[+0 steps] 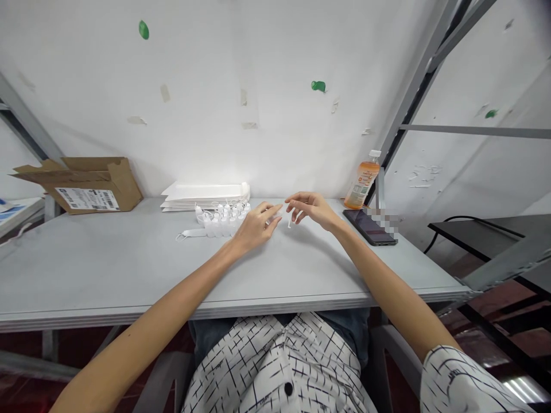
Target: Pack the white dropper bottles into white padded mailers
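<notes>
R hand point(310, 207) above tabletop point(129, 264), fingers loosely curled, pinching small white piece point(288, 221) at its top; piece hangs w/ long axis approx. vertical, lower end toward tabletop. L hand point(257, 225) flat, fingers spread, just beside cluster of small white bottles point(221, 219). Phone point(369, 226) to R.

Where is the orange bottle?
In the head view the orange bottle stands at the back right of the grey table, against the wall, just behind the dark phone and beyond the right hand.
</notes>
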The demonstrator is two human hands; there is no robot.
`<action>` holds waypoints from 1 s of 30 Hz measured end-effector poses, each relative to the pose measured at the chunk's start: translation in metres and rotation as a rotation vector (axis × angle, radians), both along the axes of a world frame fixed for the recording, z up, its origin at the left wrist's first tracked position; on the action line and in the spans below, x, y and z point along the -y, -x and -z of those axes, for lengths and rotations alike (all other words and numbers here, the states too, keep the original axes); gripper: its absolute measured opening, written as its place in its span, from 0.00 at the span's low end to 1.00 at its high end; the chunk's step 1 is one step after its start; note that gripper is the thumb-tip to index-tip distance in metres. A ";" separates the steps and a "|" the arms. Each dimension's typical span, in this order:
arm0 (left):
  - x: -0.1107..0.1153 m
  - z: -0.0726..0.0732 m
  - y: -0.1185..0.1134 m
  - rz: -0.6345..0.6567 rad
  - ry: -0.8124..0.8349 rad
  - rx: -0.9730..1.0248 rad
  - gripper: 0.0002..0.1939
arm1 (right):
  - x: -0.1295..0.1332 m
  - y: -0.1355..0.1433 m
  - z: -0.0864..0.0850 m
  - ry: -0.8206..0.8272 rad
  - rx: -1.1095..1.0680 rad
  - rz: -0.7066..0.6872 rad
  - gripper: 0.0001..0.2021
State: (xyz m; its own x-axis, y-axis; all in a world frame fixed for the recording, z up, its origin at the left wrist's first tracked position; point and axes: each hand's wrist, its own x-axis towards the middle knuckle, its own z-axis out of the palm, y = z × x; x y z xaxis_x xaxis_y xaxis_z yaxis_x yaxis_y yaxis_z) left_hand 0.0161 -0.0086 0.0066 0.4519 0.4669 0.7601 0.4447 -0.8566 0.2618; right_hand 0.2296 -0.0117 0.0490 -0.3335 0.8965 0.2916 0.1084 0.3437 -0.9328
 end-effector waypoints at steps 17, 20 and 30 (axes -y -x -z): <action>-0.007 0.006 -0.001 0.100 0.188 0.169 0.21 | -0.026 -0.010 0.031 -0.321 1.037 0.221 0.07; -0.006 0.005 -0.001 0.077 0.136 0.147 0.20 | -0.024 -0.013 0.025 -0.194 0.779 0.176 0.03; -0.002 0.003 -0.001 0.073 0.156 0.086 0.15 | 0.001 -0.003 -0.002 0.027 0.084 -0.086 0.16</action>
